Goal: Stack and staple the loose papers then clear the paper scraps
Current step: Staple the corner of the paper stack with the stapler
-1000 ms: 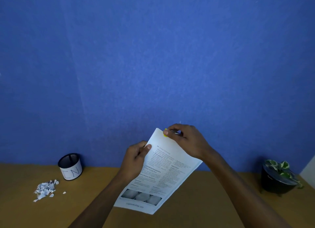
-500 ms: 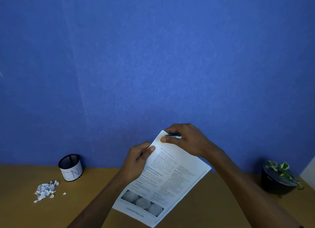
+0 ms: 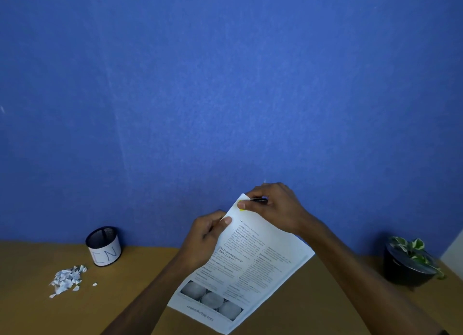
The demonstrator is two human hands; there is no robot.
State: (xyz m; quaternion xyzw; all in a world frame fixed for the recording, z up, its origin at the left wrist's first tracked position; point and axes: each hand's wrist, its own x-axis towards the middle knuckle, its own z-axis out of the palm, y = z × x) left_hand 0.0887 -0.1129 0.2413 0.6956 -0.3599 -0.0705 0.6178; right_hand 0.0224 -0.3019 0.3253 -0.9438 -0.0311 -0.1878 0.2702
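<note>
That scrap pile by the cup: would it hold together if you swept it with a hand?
Probably not. The scraps are small, loose torn bits, so they would likely scatter; a few already lie apart. They look very light and may flutter. The bare desk should let them slide.

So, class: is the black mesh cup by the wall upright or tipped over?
Upright. The mesh cup stands on its base on the desk, open rim facing up. Its contents cannot be seen.
</note>
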